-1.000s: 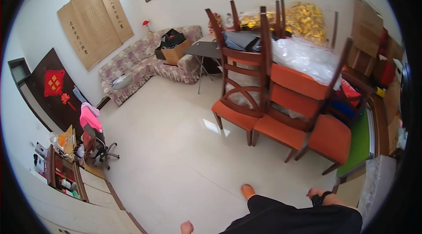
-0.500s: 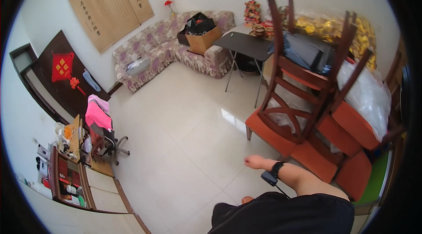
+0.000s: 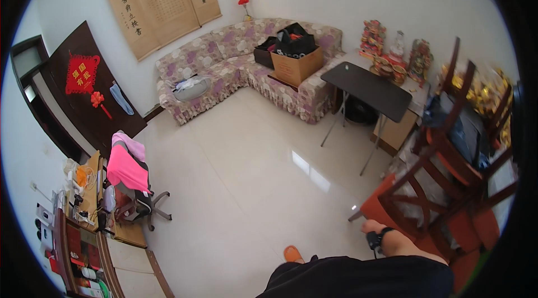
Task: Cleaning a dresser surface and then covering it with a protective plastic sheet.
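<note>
My right hand (image 3: 372, 227) hangs low at the right, its fingers curled in, with nothing seen in them. A small black device (image 3: 374, 240) on a black strap sits at its wrist. Closest to the hand are orange-red padded chairs (image 3: 386, 200) with dark wooden frames, some stacked upside down on others. Whether the hand touches a chair, I cannot tell. Black clothing (image 3: 358, 278) fills the lower edge, and an orange slipper (image 3: 292, 254) shows beyond it. My left hand is out of the picture.
Ahead on the right stands a black folding table (image 3: 367, 91), before a flowered corner sofa (image 3: 235, 71) bearing a cardboard box (image 3: 297, 66). On the left are a swivel chair (image 3: 131, 177) draped in pink cloth, a wooden desk (image 3: 89, 200) and a dark door (image 3: 92, 85).
The view has turned and shifted, so the sofa and table appear larger and farther right. My right hand now appears lower and nearer the chairs. More of the orange slipper shows.
</note>
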A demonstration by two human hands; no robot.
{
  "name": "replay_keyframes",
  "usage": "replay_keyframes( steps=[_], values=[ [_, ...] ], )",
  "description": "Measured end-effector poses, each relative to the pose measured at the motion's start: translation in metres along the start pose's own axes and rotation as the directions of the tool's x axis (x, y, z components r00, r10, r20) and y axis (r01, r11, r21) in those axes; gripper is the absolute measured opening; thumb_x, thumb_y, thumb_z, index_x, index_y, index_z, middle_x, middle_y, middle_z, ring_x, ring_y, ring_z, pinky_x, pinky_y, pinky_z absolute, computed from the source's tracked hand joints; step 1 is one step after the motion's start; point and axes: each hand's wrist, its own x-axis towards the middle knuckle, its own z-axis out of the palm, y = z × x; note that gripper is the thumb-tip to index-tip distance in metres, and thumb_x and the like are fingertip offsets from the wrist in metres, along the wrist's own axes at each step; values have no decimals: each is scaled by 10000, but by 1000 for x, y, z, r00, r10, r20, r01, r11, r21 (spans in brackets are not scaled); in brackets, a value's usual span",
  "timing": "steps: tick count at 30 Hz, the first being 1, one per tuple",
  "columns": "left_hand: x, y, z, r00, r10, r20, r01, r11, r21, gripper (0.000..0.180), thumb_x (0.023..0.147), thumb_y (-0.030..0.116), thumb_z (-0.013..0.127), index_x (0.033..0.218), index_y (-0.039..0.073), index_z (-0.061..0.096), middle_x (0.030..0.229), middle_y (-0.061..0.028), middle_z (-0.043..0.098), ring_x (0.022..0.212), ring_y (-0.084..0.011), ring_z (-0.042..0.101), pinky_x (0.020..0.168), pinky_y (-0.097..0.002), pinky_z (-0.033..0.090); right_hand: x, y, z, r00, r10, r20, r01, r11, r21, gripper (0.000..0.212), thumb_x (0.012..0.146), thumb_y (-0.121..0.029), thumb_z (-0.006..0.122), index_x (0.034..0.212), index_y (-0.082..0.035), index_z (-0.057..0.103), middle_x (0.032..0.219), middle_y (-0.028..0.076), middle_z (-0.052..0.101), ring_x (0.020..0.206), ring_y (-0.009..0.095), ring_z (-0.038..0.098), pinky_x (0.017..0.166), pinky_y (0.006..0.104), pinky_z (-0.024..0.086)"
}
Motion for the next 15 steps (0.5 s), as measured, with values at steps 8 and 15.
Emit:
replay_keyframes(
  steps=[8,15],
  values=[
    [232,204,-151,991,129,40,-129,992,-12,407,831,312,419,571,48,588,490,-94,544,472,-217,541,495,-356,446,49,-37,-55,761,646,61,-418,416,807,122,734,-37,482,654,30,547,587,150,588,469,257,595,437,367,494],
    [356,329,-189,998,57,-28,-64,839,-540,393,883,274,434,577,45,532,483,-52,501,412,-123,471,379,-263,380,259,-115,-132,892,363,268,-449,649,615,167,717,-155,625,744,10,617,660,136,626,566,241,629,566,347,522]
  ],
)
